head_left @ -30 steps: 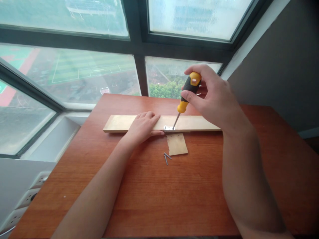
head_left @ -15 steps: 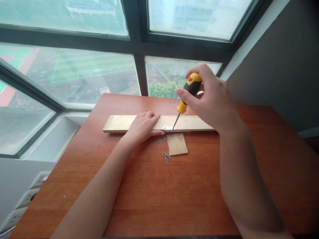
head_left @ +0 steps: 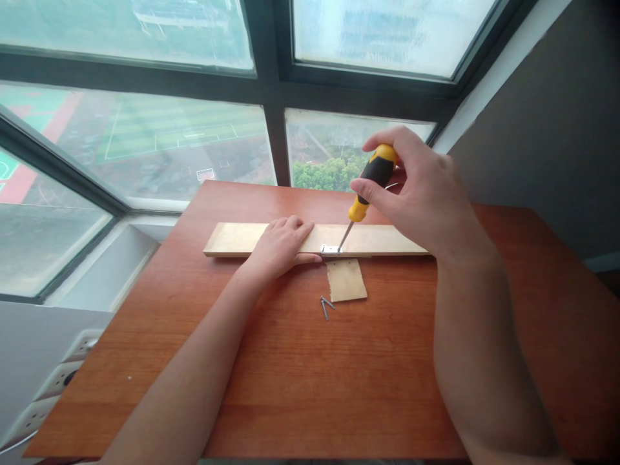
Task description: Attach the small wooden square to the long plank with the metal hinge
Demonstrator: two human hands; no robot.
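A pale wooden board lies across the table. My left hand grips it near the middle, fingers on top and thumb along the front edge. Just right of that thumb, a small silvery metal hinge plate sits at the board's front edge. My right hand is closed around the yellow and black handle of a screwdriver, which leans to the right. Its tip meets the right part of the plate; any screw under it is too small to make out.
Before the board lies a small tan square piece with a ragged left edge. Beside it are a few loose screws. The reddish-brown table stands against windows, and wall sockets are low on the left.
The whole view has shifted slightly. My right hand has turned a little around the screwdriver, whose tip stays at the plate. My left hand keeps its place on the board.
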